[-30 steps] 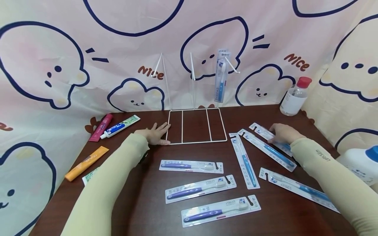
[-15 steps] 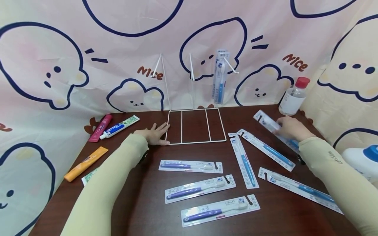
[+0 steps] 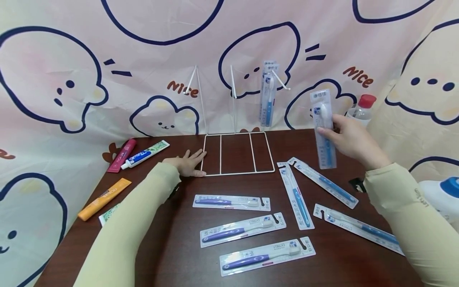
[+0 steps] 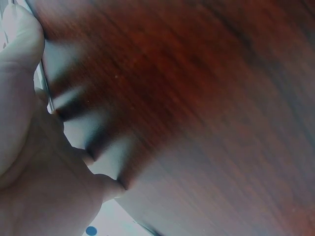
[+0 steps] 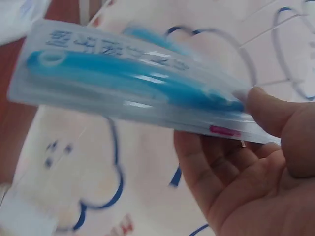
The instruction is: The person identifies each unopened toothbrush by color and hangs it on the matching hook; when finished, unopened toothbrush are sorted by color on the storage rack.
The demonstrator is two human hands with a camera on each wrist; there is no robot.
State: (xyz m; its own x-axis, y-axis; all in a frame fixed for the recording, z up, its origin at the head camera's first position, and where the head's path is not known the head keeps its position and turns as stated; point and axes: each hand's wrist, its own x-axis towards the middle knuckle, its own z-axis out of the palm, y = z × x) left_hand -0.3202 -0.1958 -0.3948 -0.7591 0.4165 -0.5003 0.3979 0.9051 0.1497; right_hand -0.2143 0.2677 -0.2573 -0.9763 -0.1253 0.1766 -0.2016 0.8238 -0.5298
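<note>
My right hand (image 3: 353, 137) pinches a packaged blue toothbrush (image 3: 324, 131) between thumb and fingers, upright above the table's right side. In the right wrist view the clear pack with its blue toothbrush (image 5: 133, 81) crosses the view, thumb on one face and fingers behind. My left hand (image 3: 186, 162) rests on the table with fingers spread, touching the left side of the white wire rack's base (image 3: 236, 174). Two prongs stand bare on the rack; on the right prong (image 3: 281, 79) hang packaged blue toothbrushes (image 3: 268, 97). In the left wrist view the left hand (image 4: 44, 162) lies on the wood.
Packaged purple toothbrushes (image 3: 244, 231) and blue ones (image 3: 324, 183) lie on the table (image 3: 172, 255). Toothpaste tubes (image 3: 105, 198) lie at the left. A red-capped bottle (image 3: 365, 101) stands behind my right hand, and a blue-capped white bottle (image 3: 435, 195) at the right edge.
My right hand has lifted the packaged blue toothbrush off the table and turned it upright, shifting it forward. My left hand has stayed on the rack's edge.
</note>
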